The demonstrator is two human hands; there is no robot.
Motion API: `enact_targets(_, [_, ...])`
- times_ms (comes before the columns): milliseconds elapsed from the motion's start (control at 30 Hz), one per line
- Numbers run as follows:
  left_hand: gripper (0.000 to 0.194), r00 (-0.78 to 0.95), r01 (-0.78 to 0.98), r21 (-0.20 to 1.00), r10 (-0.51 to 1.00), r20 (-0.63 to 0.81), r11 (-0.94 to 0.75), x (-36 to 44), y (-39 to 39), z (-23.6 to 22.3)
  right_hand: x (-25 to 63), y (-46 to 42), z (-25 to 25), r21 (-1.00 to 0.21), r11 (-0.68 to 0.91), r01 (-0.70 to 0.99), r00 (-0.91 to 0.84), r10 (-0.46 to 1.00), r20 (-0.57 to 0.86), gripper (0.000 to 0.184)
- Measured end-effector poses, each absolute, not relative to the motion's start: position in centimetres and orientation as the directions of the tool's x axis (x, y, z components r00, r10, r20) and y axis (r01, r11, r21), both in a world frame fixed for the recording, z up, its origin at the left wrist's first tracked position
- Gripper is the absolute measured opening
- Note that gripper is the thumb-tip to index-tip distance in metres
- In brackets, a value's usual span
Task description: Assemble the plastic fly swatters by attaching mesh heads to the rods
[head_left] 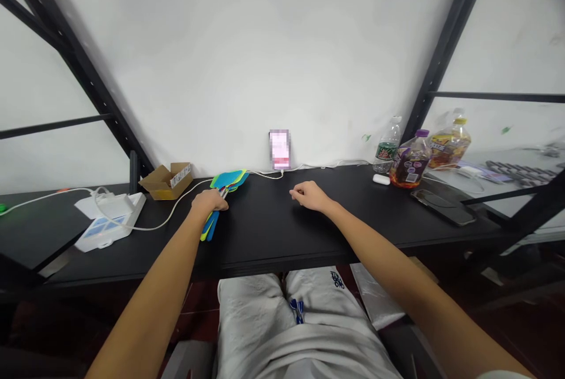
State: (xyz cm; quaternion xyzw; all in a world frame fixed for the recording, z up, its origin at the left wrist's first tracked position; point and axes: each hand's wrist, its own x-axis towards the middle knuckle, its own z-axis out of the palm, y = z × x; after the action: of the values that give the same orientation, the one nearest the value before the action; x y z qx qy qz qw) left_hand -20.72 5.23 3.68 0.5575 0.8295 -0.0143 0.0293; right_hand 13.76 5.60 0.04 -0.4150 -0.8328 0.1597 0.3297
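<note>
My left hand (210,202) grips a bunch of flat plastic paddles (228,179) in blue, green and yellow, near the back half of the black desk (260,232). Their fan-shaped heads point away from me, and their handles stick out below my fist. My right hand (311,196) rests on the desk to the right, its fingers loosely curled around nothing. An upright phone (279,149) with a blurred screen stands against the wall between my hands, a white charging cable (265,173) running from it.
A cardboard box (166,182) and a white plastic case (110,221) sit to the left. To the right stand a water bottle (387,145), a purple-labelled bottle (410,160), a juice bottle (449,145), and a flat phone (442,206). Black metal shelf posts frame the desk.
</note>
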Motion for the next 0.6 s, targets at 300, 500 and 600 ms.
enact_targets(300, [0.073,-0.392,0.920,-0.015,0.919,-0.043,0.392,-19.64,5.66,3.67,13.79,5.50,0.14,-0.539,0.607,0.584,-0.445,0.795,0.413,0.032])
enact_targets(500, [0.073,-0.354,0.935,-0.052,0.934,-0.054,0.351,-20.09,5.44,3.66,13.75,5.47,0.14,-0.530,0.606,0.593,-0.447,0.796,0.409,0.032])
enact_targets(600, [0.067,-0.338,0.941,-0.038,0.940,-0.045,0.337,-20.59,5.36,3.93,13.76,5.48,0.15,-0.524,0.609,0.595,-0.455,0.793,0.406,0.032])
